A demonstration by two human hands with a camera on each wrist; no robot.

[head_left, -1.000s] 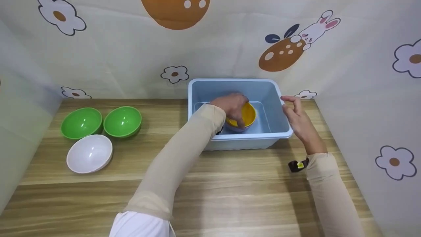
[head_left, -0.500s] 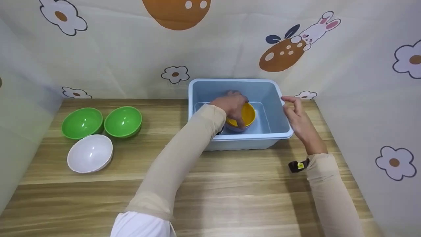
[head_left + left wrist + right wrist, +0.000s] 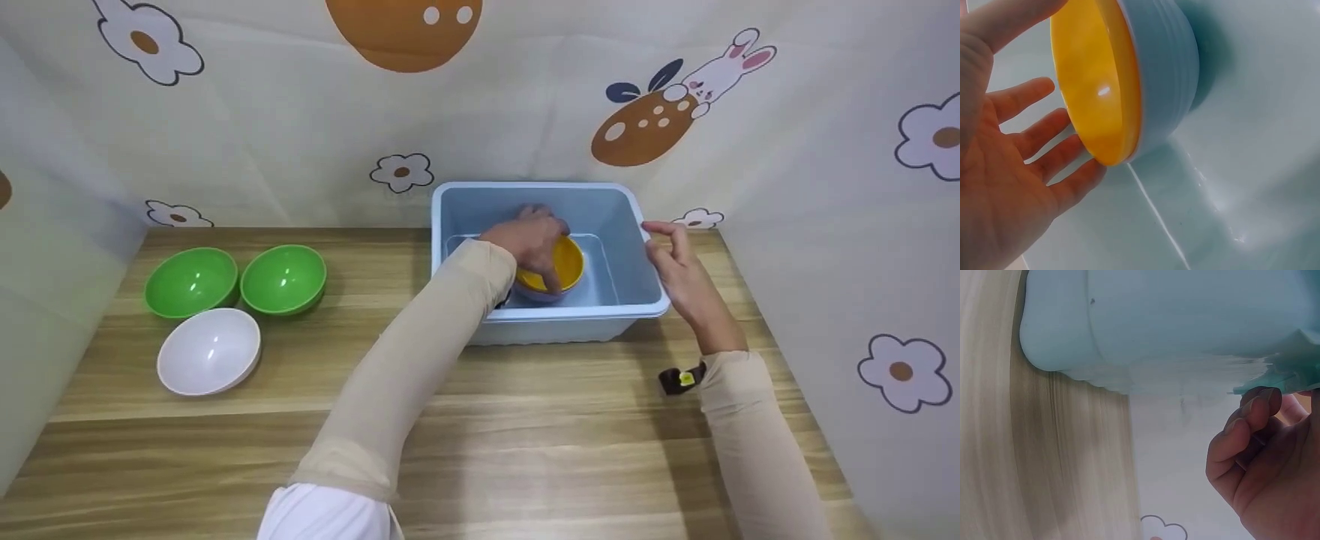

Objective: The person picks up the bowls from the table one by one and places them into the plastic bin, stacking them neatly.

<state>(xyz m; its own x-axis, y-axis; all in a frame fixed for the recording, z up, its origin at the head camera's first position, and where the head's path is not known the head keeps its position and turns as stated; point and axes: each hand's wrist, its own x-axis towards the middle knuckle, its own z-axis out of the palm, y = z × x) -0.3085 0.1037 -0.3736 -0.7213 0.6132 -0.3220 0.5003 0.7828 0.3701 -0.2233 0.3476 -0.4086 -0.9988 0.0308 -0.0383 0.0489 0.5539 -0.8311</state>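
A bowl (image 3: 568, 262), yellow inside and pale blue outside, sits in the light blue plastic bin (image 3: 551, 311). My left hand (image 3: 529, 236) reaches into the bin over the bowl. Its thumb and fingers are spread across the bowl's mouth, and in the left wrist view the loosely straight fingers have their tips right at the yellow rim. My right hand (image 3: 682, 281) grips the bin's right rim with bent fingers. In the right wrist view its curled fingers (image 3: 1255, 410) show against the edge of the bin (image 3: 1185, 315).
Two green bowls (image 3: 193, 282) and a white bowl (image 3: 210, 352) stand grouped on the left of the wooden tabletop (image 3: 525, 450). Behind the bin hangs a printed cloth (image 3: 300, 112), with more cloth along both sides.
The head view has shifted very slightly. Both hands, the bin and the bowls stay in the same places.
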